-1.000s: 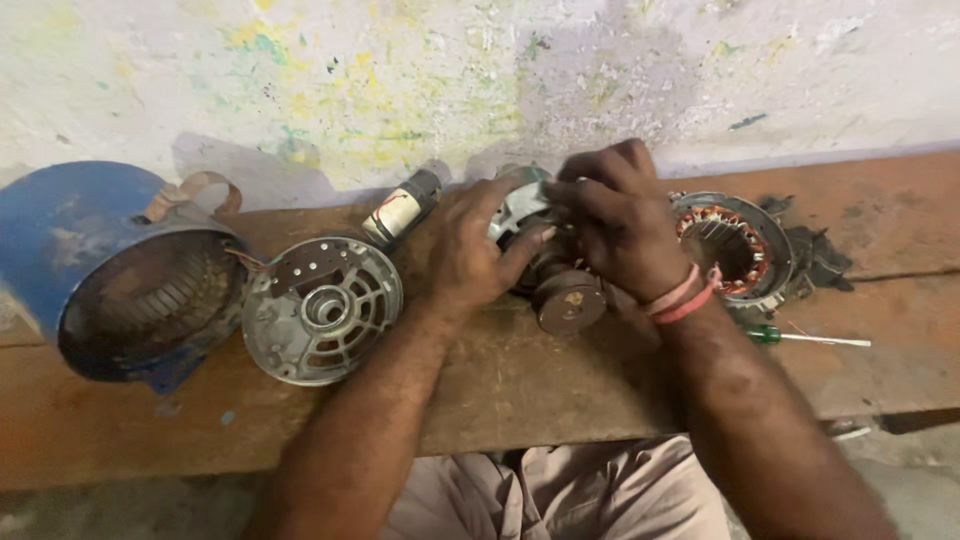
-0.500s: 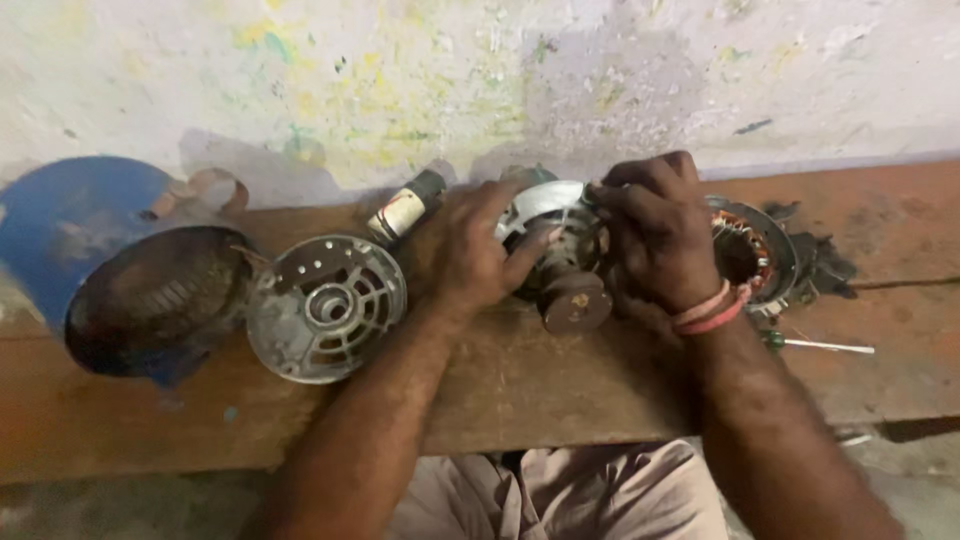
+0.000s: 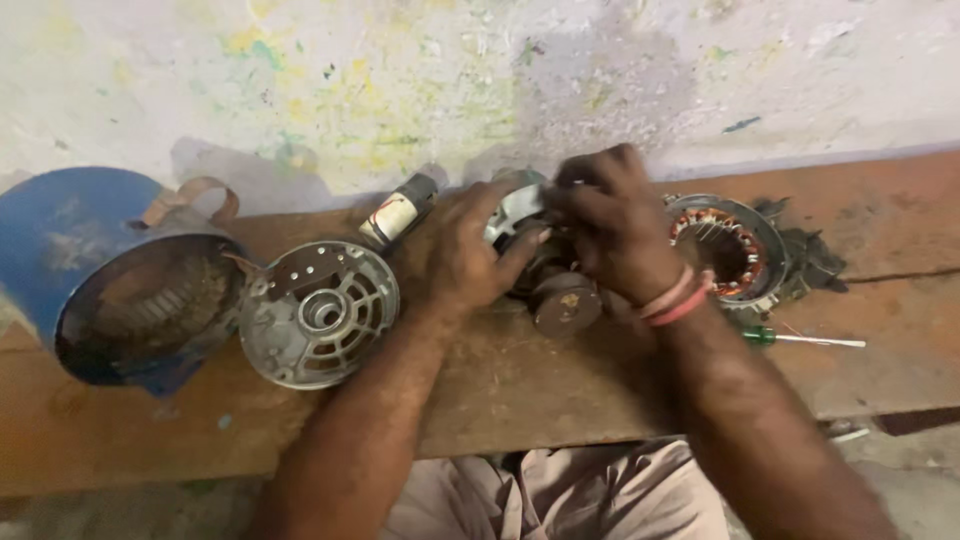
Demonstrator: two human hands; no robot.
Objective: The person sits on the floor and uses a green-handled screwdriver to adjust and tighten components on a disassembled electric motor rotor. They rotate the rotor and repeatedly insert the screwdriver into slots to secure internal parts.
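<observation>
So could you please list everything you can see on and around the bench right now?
motor part: one, grey metal with a round brownish end, bench middle, held by both hands
end cover: one, grey, round and slotted, left of the hands
capacitor: one, white cylinder with a dark end, behind the cover by the wall
motor housing: one, blue, rusty inside, with a brown strap, far left
stator: one, copper windings in a grey ring, right of the hands
screwdriver: one, green handle, lying in front of the stator
bench: one, worn reddish wood
wall: whitish, paint-stained
left hand: on the motor part
right hand: on the motor part, pink bands at the wrist
</observation>
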